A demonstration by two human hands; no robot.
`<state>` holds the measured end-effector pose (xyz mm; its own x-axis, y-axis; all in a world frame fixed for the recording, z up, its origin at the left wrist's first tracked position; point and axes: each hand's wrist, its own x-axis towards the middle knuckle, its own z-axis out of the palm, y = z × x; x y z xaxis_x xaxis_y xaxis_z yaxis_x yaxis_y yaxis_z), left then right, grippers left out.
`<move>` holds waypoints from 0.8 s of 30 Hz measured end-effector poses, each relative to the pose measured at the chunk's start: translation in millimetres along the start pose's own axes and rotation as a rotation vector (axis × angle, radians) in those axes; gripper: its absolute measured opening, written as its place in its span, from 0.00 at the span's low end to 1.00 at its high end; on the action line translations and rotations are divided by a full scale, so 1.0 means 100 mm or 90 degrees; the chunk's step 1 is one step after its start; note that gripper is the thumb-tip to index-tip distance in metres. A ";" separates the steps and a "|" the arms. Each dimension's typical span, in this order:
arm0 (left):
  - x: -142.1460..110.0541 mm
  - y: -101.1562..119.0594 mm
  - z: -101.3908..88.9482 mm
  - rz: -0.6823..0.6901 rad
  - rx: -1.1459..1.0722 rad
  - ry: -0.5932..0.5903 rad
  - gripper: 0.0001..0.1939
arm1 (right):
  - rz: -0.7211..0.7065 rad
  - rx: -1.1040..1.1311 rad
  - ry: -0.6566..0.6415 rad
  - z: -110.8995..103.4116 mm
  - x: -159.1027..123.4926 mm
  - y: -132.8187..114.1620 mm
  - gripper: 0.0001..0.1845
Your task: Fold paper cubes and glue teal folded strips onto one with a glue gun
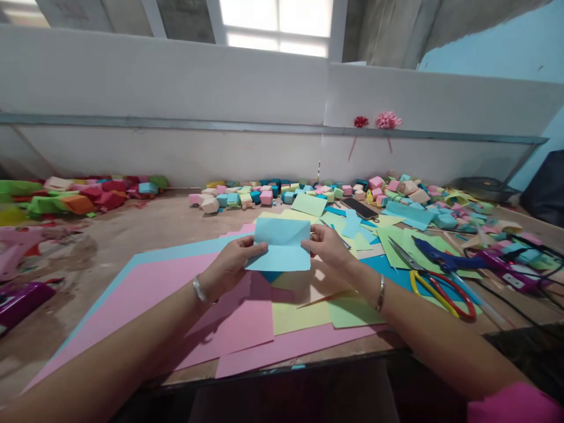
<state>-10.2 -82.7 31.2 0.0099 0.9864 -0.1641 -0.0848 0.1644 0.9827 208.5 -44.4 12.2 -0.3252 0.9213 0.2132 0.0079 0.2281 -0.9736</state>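
Observation:
A light blue sheet of paper (282,247) with a crease across its middle is held up above the table. My left hand (240,257) pinches its left edge, thumb on top. At the right edge my right hand (325,245) grips it the same way. Beneath lie large pink paper sheets (189,311), with yellow paper (302,317) and green paper (356,311) overlapping them. Scissors with yellow and red handles (440,288) rest on papers to the right of my right hand.
Small coloured paper boxes (266,197) line the back of the table, with more in a heap (101,194) at left. A phone (359,208) lies behind my right hand. Glue guns, one blue and purple (493,267), one pink (17,249), lie at either side. Cables run at right.

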 end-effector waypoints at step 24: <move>-0.08 -0.04 -0.12 -0.070 0.032 -0.245 0.18 | 0.138 -0.009 -0.175 -0.12 -0.02 -0.10 0.24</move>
<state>-21.7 -91.2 27.0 0.3894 0.8910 -0.2336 -0.0138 0.2592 0.9657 220.2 -45.1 22.8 -0.5576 0.8295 -0.0306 0.1169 0.0420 -0.9922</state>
